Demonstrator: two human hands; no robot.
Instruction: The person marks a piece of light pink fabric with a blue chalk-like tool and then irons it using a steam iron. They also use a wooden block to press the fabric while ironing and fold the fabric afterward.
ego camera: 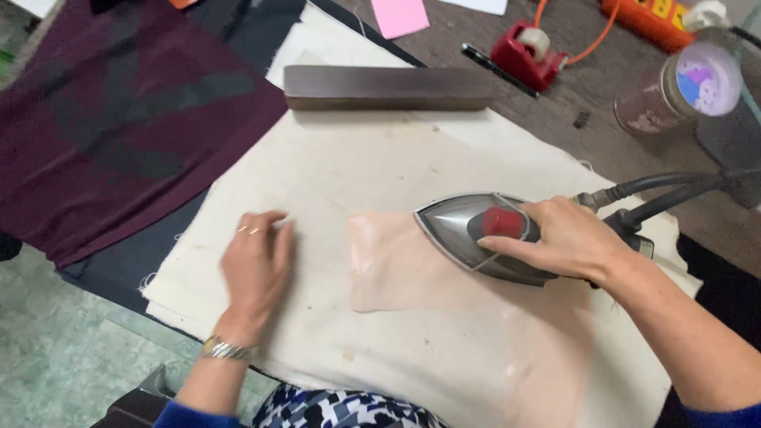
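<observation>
I have my right hand (567, 238) wrapped around the handle of the steam iron (476, 234), fingers curled over its red grip, with the soleplate flat on the pale pink fabric piece (412, 273). The iron sits on that piece's upper right corner, toward the right side of the cream pressing cloth (357, 166) that covers the table. Its nose points left. My left hand (255, 265) is open, palm down and fingers loosely spread, resting on the cream cloth just left of the pink piece, not touching it as far as I can tell.

I judge the iron heavy and rigid, with a hot metal sole, so the handle is the only safe place to hold it; the thick cords (658, 194) trailing off its back toward the right edge will drag a little. The pink piece looks thin, limp and light, likely to shift or wrinkle, so it is best pinned flat by an edge clear of the sole.

A dark wooden block (388, 87) lies along the cloth's far edge.
</observation>
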